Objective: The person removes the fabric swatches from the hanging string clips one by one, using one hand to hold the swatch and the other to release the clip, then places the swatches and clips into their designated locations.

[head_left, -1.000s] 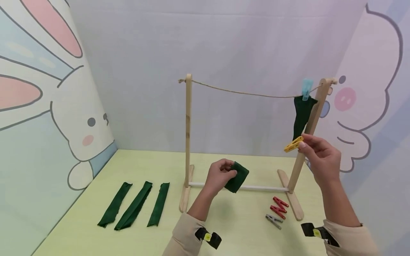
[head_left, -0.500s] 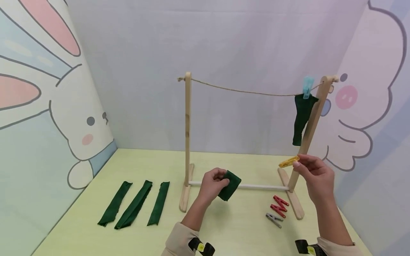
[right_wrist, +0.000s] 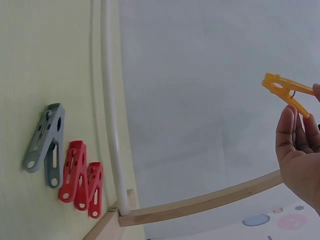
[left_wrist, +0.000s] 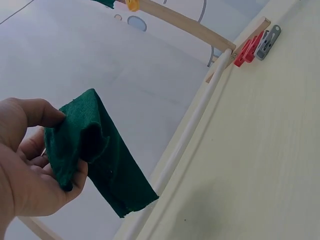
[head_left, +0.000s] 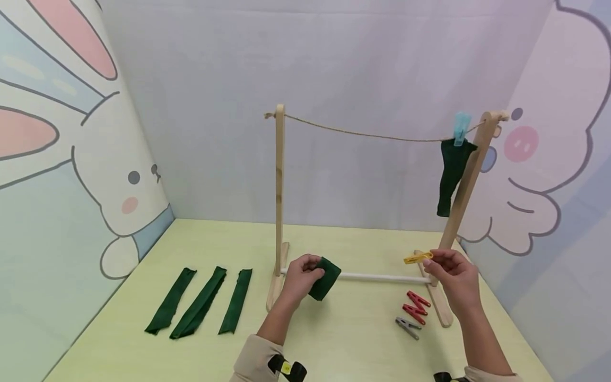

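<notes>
My left hand (head_left: 298,278) pinches a piece of dark green cloth (head_left: 325,279) between thumb and fingers, in front of the rack's white rod. The left wrist view shows this cloth (left_wrist: 117,167) doubled over, one end hanging down. On the right, my right hand (head_left: 454,277) holds a yellow clothespin (head_left: 414,258) by its handle end, in front of the right post. Its jaws [point left] away from the palm in the head view. Above, a light blue clothespin (head_left: 461,129) fastens another green cloth piece (head_left: 450,178) to the cord (head_left: 363,133), beside the right post.
Two red clothespins (head_left: 414,314) and a grey one (head_left: 407,329) lie by the rack's right foot. Three green cloth strips (head_left: 235,302) lie at the left. Wooden posts (head_left: 279,191) carry the cord, with a white rod (head_left: 382,277) joining them below.
My right hand has come down and leftward from the hanging cloth with the yellow clothespin. My left hand has shifted left and slightly lower with its green cloth.
</notes>
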A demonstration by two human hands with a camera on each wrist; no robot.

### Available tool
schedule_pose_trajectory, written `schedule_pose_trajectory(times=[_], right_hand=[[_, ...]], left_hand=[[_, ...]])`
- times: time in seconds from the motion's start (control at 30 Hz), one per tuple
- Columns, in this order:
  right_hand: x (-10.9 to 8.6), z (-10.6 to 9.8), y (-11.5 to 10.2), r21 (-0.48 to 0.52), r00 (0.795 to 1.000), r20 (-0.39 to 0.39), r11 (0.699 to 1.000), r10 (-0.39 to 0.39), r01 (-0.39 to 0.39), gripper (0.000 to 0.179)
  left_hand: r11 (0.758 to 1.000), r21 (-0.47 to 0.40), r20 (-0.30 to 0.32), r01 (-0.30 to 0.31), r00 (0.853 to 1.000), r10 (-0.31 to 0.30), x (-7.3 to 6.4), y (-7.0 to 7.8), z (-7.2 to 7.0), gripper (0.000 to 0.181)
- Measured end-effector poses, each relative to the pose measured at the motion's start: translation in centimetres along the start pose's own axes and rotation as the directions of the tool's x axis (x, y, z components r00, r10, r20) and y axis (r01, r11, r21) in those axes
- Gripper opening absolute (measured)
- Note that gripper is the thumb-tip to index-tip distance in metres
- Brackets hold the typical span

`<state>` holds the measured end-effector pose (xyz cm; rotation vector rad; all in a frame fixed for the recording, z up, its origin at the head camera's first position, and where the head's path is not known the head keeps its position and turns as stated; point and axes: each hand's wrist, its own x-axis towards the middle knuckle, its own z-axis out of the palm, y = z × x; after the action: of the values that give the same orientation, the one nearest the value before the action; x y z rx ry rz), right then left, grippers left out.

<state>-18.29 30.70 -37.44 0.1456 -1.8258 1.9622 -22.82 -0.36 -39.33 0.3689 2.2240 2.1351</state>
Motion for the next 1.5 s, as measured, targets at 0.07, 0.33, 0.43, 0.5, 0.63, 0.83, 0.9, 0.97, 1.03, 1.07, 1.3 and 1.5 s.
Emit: schedule_pose_trajectory(times=[0.07, 0.33, 0.43, 0.5, 0.63, 0.83, 0.9, 0.97, 1.03, 1.07, 1.3, 1.5], right_hand=[[-0.1, -0.2, 0.6, -0.026, 0.999, 0.007, 0.999, 0.036, -0.036, 0.018], [-0.2, -1.2, 3.0, -0.082, 0.988, 0.066, 0.988, 0.139, -0.133, 0.018], [-0.2, -1.7, 3.8, -0.126, 0.980, 0.068, 0.976, 0.188, -0.178, 0.020], [-0.3, -1.9, 4.2, -0.159, 0.975, 0.058, 0.966, 0.216, -0.204, 0.027], [-0.7, -2.2, 4.8, -0.211, 0.968, 0.060, 0.951, 0.242, -0.224, 0.035], [-1.3, -2.4, 5.4, -0.277, 0.960, 0.069, 0.930, 0.272, -0.243, 0.031], [-1.4, -2.5, 5.5, -0.294, 0.957, 0.070, 0.922, 0.282, -0.250, 0.027], [-1.5, -2.5, 5.6, -0.310, 0.954, 0.074, 0.916, 0.289, -0.253, 0.022], [-1.6, -2.6, 5.7, -0.327, 0.951, 0.081, 0.909, 0.298, -0.257, 0.021], [-1.5, -2.7, 5.8, -0.336, 0.949, 0.084, 0.905, 0.303, -0.260, 0.022], [-0.9, -3.0, 6.5, -0.384, 0.933, 0.133, 0.885, 0.335, -0.264, 0.030], [-0.3, -3.2, 7.0, -0.407, 0.906, 0.160, 0.862, 0.391, -0.300, 0.035]], left_hand=[[1.000, 0.002, -0.009, 0.002, 1.000, -0.002, 0.2, -0.6, -0.5, 0.021], [0.999, 0.009, -0.027, 0.037, 0.999, -0.037, 2.3, -4.8, -2.6, 0.022], [0.999, 0.024, -0.052, 0.035, 0.998, -0.034, 2.5, -5.6, -3.1, 0.021], [0.999, 0.024, -0.058, 0.036, 0.998, -0.034, 2.4, -6.0, -3.3, 0.021], [0.998, 0.021, -0.064, 0.055, 0.996, -0.054, 1.5, -6.6, -3.6, 0.020], [0.992, 0.039, -0.095, 0.123, 0.988, -0.119, -0.4, -7.9, -4.2, 0.021], [0.989, 0.054, -0.112, 0.141, 0.985, -0.134, -0.7, -8.5, -4.4, 0.021], [0.987, 0.061, -0.121, 0.149, 0.983, -0.141, -1.1, -8.6, -4.6, 0.021], [0.987, 0.070, -0.128, 0.147, 0.982, -0.138, -1.3, -8.6, -4.7, 0.021], [0.987, 0.074, -0.132, 0.145, 0.982, -0.134, -1.5, -8.7, -4.8, 0.021], [0.978, 0.108, -0.143, 0.177, 0.977, -0.161, -2.5, -9.4, -5.2, 0.022], [0.976, 0.103, -0.109, 0.194, 0.977, -0.183, -3.3, -9.5, -5.4, 0.024]])
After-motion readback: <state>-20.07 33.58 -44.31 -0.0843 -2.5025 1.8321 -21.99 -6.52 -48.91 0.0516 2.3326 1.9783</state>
